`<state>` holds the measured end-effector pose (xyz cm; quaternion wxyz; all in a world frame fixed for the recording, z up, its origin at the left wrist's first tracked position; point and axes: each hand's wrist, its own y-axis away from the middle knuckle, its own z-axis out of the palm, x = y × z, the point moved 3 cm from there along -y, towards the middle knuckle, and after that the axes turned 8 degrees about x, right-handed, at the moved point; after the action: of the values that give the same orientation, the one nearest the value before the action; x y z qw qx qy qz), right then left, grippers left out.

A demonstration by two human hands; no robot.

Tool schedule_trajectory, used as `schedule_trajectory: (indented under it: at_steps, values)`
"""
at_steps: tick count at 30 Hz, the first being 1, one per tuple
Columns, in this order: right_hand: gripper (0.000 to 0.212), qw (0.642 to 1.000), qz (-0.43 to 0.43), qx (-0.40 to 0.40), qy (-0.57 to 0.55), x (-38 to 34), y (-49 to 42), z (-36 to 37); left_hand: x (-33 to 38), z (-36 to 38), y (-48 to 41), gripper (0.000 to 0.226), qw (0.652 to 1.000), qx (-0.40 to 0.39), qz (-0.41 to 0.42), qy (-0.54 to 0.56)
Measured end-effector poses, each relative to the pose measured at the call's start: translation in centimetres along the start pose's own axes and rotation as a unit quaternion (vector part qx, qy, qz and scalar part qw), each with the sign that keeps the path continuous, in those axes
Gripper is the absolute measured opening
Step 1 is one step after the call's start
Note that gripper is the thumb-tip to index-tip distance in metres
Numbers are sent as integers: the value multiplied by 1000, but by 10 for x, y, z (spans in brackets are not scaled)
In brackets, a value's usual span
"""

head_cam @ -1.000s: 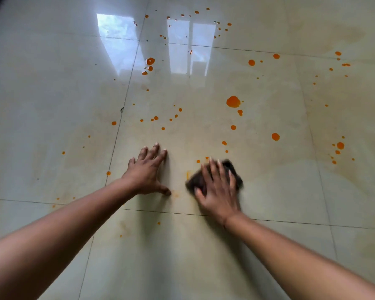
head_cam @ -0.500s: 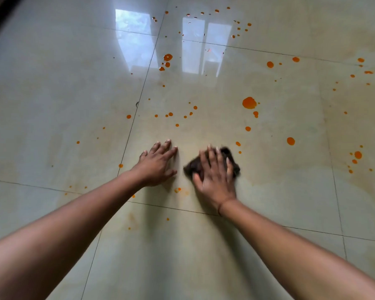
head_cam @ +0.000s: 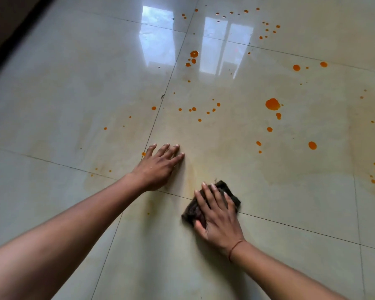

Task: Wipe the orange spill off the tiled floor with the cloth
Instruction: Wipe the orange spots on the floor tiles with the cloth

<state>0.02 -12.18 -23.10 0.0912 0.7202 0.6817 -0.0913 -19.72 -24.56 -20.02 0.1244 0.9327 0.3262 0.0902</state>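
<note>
- Two bare hands lie on the glossy tiled floor [head_cam: 52, 87] in the head view, both arms reaching up from the bottom edge.
- Right hand [head_cam: 218, 215] is spread flat, palm down, pressing the dark cloth [head_cam: 231, 194] against the floor; the fingers lie over it without curling round it. A thin red thread band [head_cam: 234, 250] circles that wrist.
- Cloth sits crumpled at about 5 o'clock from the picture's centre, straddling a grout line, its edges showing beyond the fingers at 12 and 9 o'clock of the hand.
- Left hand [head_cam: 158, 167] rests open and flat on the tile at 10 o'clock from the cloth, fingers slightly apart, holding nothing.
- Orange spill [head_cam: 272, 104] shows as scattered drops from 11 to 3 o'clock of the hands, the largest blob at 1 o'clock, well apart from the cloth.
- Faint yellowish smears lie between the two hands.
- Bright window reflections [head_cam: 156, 35] sit at 12 o'clock.
- No containers appear.
</note>
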Motion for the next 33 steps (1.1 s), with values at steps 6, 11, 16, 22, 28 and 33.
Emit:
schedule_trajectory:
  at_steps: [6, 11, 16, 22, 28, 33]
  values:
    - [75, 991, 129, 46, 7, -2, -82, 7, 3, 6, 10, 59, 1000, 5, -14, 11]
    - [76, 1000, 4, -12, -8, -15, -5, 6, -1, 5, 15, 64, 1000, 1, -13, 12]
    - [75, 991, 132, 35, 2, -14, -91, 7, -3, 12, 26, 59, 1000, 19, -19, 16]
    - [74, 1000, -4, -5, -6, -20, -29, 8, -26, 16, 61, 59, 999, 44, -16, 0]
    - [74, 999, 46, 16, -16, -56, -70, 18, -49, 24, 99, 70, 982, 51, -158, 95]
    - [73, 997, -74, -7, -11, -48, -20, 12, -74, 27, 139, 81, 941, 17, -285, 182]
